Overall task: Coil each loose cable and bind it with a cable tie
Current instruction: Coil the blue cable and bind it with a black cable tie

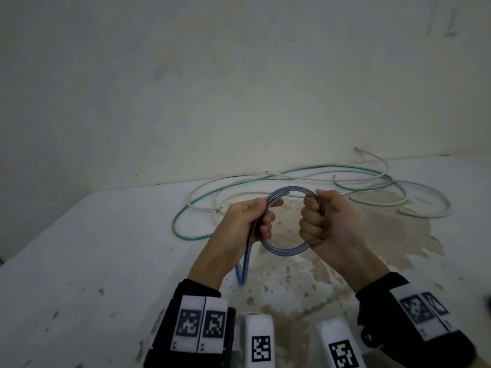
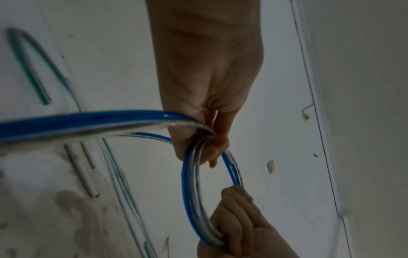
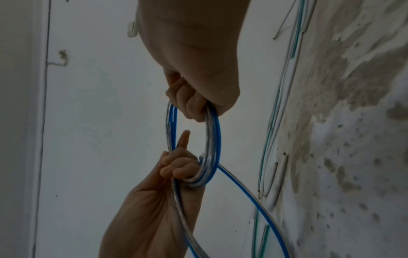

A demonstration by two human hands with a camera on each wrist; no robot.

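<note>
A blue-striped clear cable (image 1: 285, 249) is wound into a small ring of a few turns, held upright above the table. My left hand (image 1: 249, 221) grips the ring's left side, fingers curled round it; the cable's loose end hangs from this fist as a narrow loop (image 1: 243, 272) toward the table. My right hand (image 1: 322, 221) grips the ring's right side in a closed fist. The left wrist view shows the blue coil (image 2: 194, 200) running from my left hand (image 2: 205, 143) to the right hand (image 2: 238, 218). In the right wrist view the coil (image 3: 213, 139) spans both fists.
A green-striped cable (image 1: 186, 213) and white cables (image 1: 425, 205) lie tangled across the back of the white table (image 1: 93, 261), against the wall. A brown stained patch (image 1: 385, 229) covers the table under and right of my hands.
</note>
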